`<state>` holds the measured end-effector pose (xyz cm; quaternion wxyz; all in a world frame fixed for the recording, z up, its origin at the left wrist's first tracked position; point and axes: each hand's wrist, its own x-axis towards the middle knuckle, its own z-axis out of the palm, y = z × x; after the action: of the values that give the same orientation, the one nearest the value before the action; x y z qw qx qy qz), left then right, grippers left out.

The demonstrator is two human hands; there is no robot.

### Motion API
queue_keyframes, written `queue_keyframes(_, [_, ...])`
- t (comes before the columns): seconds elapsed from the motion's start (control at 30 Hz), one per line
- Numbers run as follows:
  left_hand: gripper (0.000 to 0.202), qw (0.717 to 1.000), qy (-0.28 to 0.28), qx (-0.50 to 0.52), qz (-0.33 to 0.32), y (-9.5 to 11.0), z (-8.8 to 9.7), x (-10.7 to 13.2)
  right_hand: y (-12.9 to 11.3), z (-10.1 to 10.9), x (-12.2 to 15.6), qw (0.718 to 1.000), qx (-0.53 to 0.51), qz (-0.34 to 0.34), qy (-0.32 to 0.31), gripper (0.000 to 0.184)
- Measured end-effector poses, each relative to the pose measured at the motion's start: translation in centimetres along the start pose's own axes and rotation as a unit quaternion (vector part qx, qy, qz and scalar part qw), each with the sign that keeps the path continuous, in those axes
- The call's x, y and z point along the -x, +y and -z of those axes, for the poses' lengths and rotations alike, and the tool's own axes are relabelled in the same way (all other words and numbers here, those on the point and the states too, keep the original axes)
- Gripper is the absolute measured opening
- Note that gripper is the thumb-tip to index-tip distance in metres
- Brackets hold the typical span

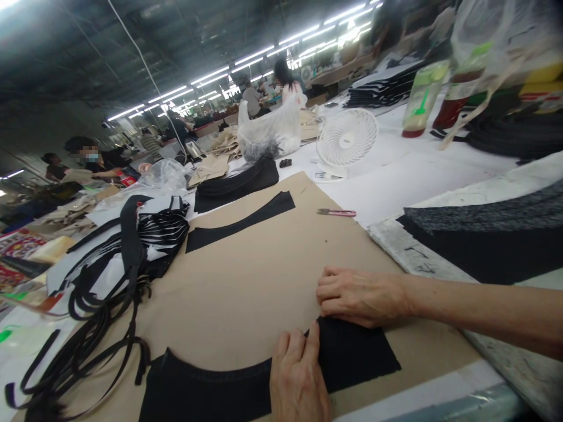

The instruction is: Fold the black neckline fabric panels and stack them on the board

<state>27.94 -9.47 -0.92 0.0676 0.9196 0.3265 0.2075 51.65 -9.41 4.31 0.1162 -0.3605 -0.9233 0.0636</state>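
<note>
A black fabric piece (211, 390) with a curved upper edge lies on a tan board (246, 287) at the front. My left hand (299, 372) rests flat on its middle, fingers stretched towards the curved edge. Just to the right, my right hand (358, 296) has its fingers curled at the upper edge of the same piece; the thumb is hidden. A second, narrower black fabric strip (241, 223) lies farther back on the board. Pink-handled thread snips (336, 212) lie near the board's back right edge.
Black straps (127, 305) hang in a tangle at the left. Behind the board are a black fabric stack (237, 184), a white fan (347, 140) and a plastic bag (270, 132). Bottles (424, 99) stand at the back right. Other people (94, 158) work farther off.
</note>
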Motion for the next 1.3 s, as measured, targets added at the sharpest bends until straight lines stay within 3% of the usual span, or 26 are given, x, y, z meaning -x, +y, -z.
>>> queue_keyframes(0.17, [0.053,0.999,-0.003,-0.029,-0.014,-0.1,-0.1,-0.3,0.1,0.0,0.4,1.000,0.012,0.003,0.008,0.009])
queue_keyframes(0.37, [0.051,0.997,0.032,-0.045,-0.044,-0.2,-1.3,0.0,0.5,0.0,0.9,1.000,0.023,0.007,0.005,0.007])
queue_keyframes(0.63, [0.060,0.995,-0.011,-0.087,-0.045,0.8,-0.9,-1.1,0.4,0.0,1.8,1.000,0.028,-0.006,0.008,0.009])
queue_keyframes(1.07, [0.059,0.989,0.025,-0.119,-0.084,1.0,-1.4,-1.8,0.8,0.4,2.8,0.999,0.044,-0.025,0.011,0.014])
queue_keyframes(1.3, [0.057,0.993,-0.004,-0.087,-0.083,1.6,-1.6,-2.4,0.9,0.5,3.2,0.998,0.059,-0.034,-0.001,0.017])
